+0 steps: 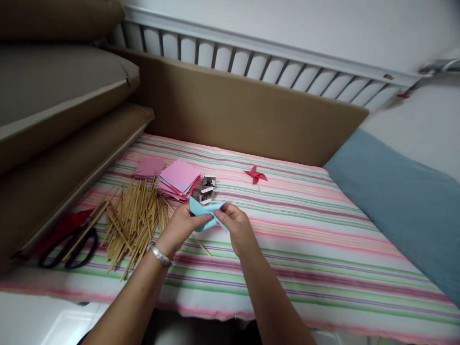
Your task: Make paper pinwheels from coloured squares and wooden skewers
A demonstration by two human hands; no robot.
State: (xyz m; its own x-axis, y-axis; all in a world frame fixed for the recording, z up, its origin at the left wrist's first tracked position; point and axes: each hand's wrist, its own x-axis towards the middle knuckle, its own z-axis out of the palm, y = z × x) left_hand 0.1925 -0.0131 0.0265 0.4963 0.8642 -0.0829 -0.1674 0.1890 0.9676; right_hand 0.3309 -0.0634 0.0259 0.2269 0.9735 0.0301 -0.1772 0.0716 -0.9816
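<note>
Left hand [182, 221] and right hand [235, 224] are pinching blue paper [206, 209] above striped cloth [323, 249] — both pressing near its middle, seemingly keeping folds from springing open. Lying within easy reach: two pink-topped paper piles [180, 174], two small boxes [206, 195], one scissors [76, 233], one red pinwheel [256, 175] — wooden sticks [134, 220] clustering too thickly for counting.

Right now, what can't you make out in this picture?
Head view: the middle of the blue paper, partly covered by your fingers.
Head view: the contents of the small boxes, too small to identify.
Head view: the lower sheets of the paper stack, mostly hidden by those above.
Head view: the light-blue surface, cut off by the right edge.
</note>
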